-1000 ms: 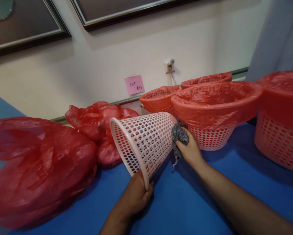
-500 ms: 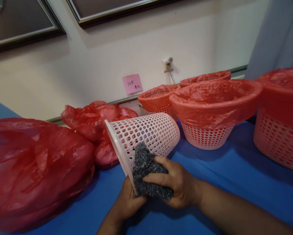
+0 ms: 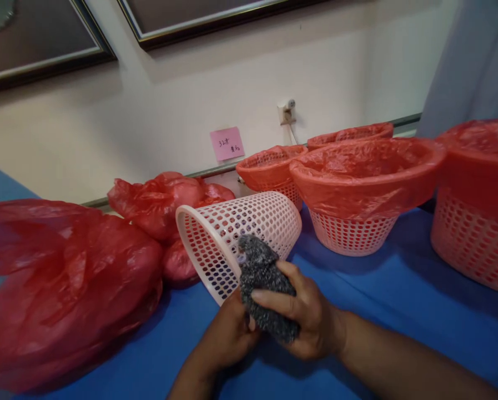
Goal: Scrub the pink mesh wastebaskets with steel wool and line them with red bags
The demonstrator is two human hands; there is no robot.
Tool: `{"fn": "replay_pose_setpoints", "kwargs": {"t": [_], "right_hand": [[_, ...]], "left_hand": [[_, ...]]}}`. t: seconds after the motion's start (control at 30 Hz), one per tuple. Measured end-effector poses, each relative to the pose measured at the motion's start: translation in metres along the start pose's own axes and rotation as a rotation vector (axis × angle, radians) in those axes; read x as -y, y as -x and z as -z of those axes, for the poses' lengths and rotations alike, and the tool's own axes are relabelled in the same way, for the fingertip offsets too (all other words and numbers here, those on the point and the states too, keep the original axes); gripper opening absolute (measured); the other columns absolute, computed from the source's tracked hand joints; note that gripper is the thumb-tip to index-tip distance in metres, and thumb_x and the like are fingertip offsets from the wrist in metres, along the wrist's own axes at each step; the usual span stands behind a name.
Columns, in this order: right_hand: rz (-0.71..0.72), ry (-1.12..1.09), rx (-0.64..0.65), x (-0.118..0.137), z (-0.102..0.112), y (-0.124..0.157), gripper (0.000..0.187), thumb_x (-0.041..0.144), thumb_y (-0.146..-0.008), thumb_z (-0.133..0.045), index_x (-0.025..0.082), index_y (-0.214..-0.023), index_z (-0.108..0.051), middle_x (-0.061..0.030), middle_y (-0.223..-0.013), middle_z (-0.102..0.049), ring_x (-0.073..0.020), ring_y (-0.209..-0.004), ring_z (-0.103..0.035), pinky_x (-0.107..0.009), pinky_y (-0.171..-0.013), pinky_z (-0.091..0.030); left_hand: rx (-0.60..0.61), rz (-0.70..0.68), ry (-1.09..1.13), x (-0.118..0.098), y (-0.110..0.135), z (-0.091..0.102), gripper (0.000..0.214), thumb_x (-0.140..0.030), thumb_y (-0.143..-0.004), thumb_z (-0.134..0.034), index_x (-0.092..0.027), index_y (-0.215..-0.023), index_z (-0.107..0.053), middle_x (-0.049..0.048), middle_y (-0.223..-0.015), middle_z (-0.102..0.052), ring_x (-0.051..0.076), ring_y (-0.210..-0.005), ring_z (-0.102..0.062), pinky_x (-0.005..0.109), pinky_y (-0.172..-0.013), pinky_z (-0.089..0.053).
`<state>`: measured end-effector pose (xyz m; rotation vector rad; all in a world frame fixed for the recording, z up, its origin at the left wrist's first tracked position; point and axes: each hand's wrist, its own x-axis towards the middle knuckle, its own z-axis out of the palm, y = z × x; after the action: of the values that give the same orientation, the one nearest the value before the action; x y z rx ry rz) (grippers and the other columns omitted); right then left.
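A pale pink perforated wastebasket (image 3: pixel 265 216) lies tipped on its side, its mouth turned to the left and toward me. My left hand (image 3: pixel 232 328) grips the basket's rim at the lower edge, with its fingers partly hidden behind the cloth. In my right hand (image 3: pixel 309 311) is a bunched dark grey fuzzy cloth (image 3: pixel 265 283), pressed against the basket near the rim. The fingers of that hand are closed over the cloth.
Several wastebaskets lined with red bags, one (image 3: pixel 365 183) nearest, stand to the right. Red plastic bags (image 3: pixel 74 278) bulge at the left. A blue cloth (image 3: pixel 340 311) covers the table. Behind are a wall socket (image 3: pixel 287 113) and a pink note (image 3: pixel 227 143).
The wastebasket has turned so that more of its open mouth faces me. Both hands have shifted slightly to the right, the grey cloth moving along with my right hand.
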<state>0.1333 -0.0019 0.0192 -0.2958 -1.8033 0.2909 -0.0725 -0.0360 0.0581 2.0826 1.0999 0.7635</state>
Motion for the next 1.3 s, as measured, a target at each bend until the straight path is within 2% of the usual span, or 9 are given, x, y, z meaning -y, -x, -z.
{"fn": "replay_pose_setpoints", "kwargs": {"t": [0.1, 0.27, 0.47, 0.57, 0.67, 0.83, 1.03, 1.13, 1.3], "right_hand": [[0.062, -0.074, 0.035, 0.01, 0.0, -0.001, 0.071, 0.025, -0.083, -0.068, 0.028, -0.151, -0.052, -0.0134, -0.152, -0.041, -0.0277, -0.114, -0.068, -0.04, -0.09, -0.064], [0.013, -0.022, 0.104, -0.001, 0.002, -0.002, 0.065, 0.023, -0.08, -0.067, 0.026, -0.144, -0.057, -0.0139, -0.148, -0.047, -0.0297, -0.121, -0.066, -0.042, -0.094, -0.063], [-0.664, 0.162, -0.399, -0.054, 0.013, -0.006, 0.057, 0.026, -0.08, -0.064, 0.022, -0.137, -0.063, -0.0144, -0.135, -0.064, -0.0338, -0.126, -0.064, -0.058, -0.114, -0.05], [-0.862, 0.055, -0.474, -0.07, 0.014, -0.007, 0.061, 0.035, -0.08, -0.066, 0.017, -0.138, -0.061, -0.0162, -0.128, -0.069, -0.0349, -0.117, -0.068, -0.062, -0.111, -0.051], [-0.678, 0.083, -0.363, -0.051, 0.008, -0.005, 0.062, 0.029, -0.083, -0.065, 0.02, -0.144, -0.058, -0.0157, -0.136, -0.064, -0.0338, -0.128, -0.063, -0.059, -0.114, -0.049], [0.0, 0.018, -0.029, 0.002, 0.0, 0.0, 0.073, 0.023, -0.081, -0.067, 0.029, -0.152, -0.051, -0.0128, -0.15, -0.048, -0.0292, -0.121, -0.066, -0.042, -0.096, -0.063], [0.084, 0.013, 0.048, 0.002, 0.004, -0.002, 0.065, 0.027, -0.081, -0.067, 0.027, -0.146, -0.056, -0.0133, -0.144, -0.051, -0.0276, -0.112, -0.069, -0.039, -0.087, -0.065], [-0.113, 0.075, -0.03, -0.015, 0.007, -0.003, 0.062, 0.022, -0.08, -0.065, 0.026, -0.142, -0.059, -0.0132, -0.143, -0.055, -0.0289, -0.122, -0.066, -0.043, -0.099, -0.061], [-0.778, 0.145, -0.383, -0.071, 0.014, -0.002, 0.057, 0.031, -0.08, -0.064, 0.021, -0.136, -0.062, -0.0133, -0.126, -0.069, -0.032, -0.12, -0.067, -0.057, -0.111, -0.052]], "left_hand": [[0.036, 0.002, 0.02, 0.001, 0.006, -0.001, 0.051, -0.023, -0.085, -0.072, -0.025, -0.136, -0.068, 0.0061, -0.128, -0.076, 0.031, -0.119, -0.07, 0.041, -0.106, -0.058], [-0.214, 0.079, 0.298, 0.017, 0.02, -0.001, 0.059, -0.045, -0.09, -0.075, -0.019, -0.141, -0.062, 0.0136, -0.14, -0.069, 0.036, -0.129, -0.065, 0.05, -0.114, -0.052], [-0.267, 0.117, 0.232, 0.023, 0.022, -0.001, 0.061, -0.044, -0.096, -0.068, -0.023, -0.153, -0.055, 0.0145, -0.149, -0.063, 0.037, -0.144, -0.054, 0.058, -0.126, -0.037], [-0.163, 0.05, 0.053, 0.022, 0.02, -0.002, 0.067, -0.036, -0.096, -0.067, -0.022, -0.158, -0.047, 0.017, -0.152, -0.06, 0.038, -0.148, -0.048, 0.061, -0.127, -0.033], [-0.058, -0.021, -0.147, 0.018, 0.015, -0.002, 0.07, -0.026, -0.091, -0.067, -0.021, -0.158, -0.047, 0.0169, -0.152, -0.06, 0.039, -0.15, -0.046, 0.061, -0.129, -0.029], [0.059, -0.076, -0.233, 0.006, 0.007, -0.004, 0.051, -0.022, -0.089, -0.064, -0.024, -0.14, -0.066, 0.0104, -0.133, -0.073, 0.033, -0.122, -0.068, 0.048, -0.112, -0.052], [-0.108, -0.102, -0.039, 0.012, 0.013, -0.005, 0.054, -0.037, -0.096, -0.065, -0.028, -0.149, -0.056, 0.0082, -0.14, -0.069, 0.032, -0.125, -0.067, 0.049, -0.116, -0.05], [-0.175, -0.052, -0.05, 0.022, 0.02, -0.004, 0.053, -0.038, -0.103, -0.057, -0.029, -0.154, -0.052, 0.0098, -0.153, -0.061, 0.034, -0.141, -0.056, 0.056, -0.125, -0.038], [-0.148, -0.032, -0.197, 0.025, 0.025, -0.002, 0.061, -0.034, -0.098, -0.061, -0.027, -0.158, -0.049, 0.0125, -0.154, -0.059, 0.039, -0.151, -0.044, 0.062, -0.129, -0.028]]}}
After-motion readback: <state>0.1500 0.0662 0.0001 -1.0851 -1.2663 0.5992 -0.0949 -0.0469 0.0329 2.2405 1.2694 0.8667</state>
